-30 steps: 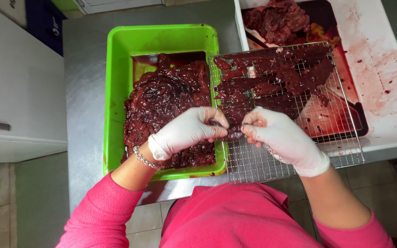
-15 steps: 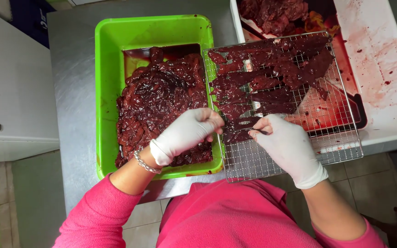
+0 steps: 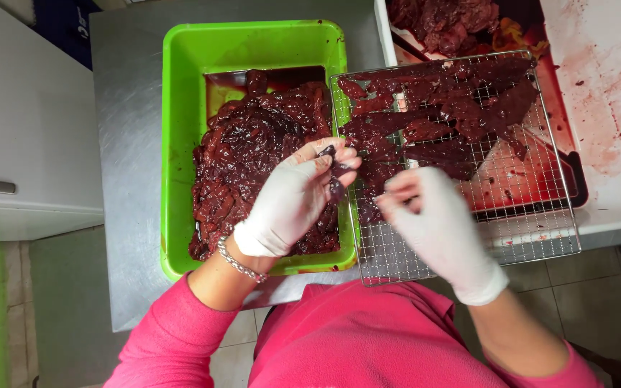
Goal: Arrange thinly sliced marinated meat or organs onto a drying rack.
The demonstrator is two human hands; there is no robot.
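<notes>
Carefully: left hand [image 3: 292,201] pinches a dark red marinated meat strip [image 3: 333,179] over the green plastic tub [image 3: 253,43]; right hand [image 3: 433,215], fingers loosely curled, empty, hovers above the wire rack [image 3: 533,237]. Spread strips flat, without overlap.

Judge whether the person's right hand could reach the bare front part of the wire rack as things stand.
Probably yes: the right hand is directly above the wire rack, whose near part is bare mesh, with the meat strips lying farther back.
</notes>
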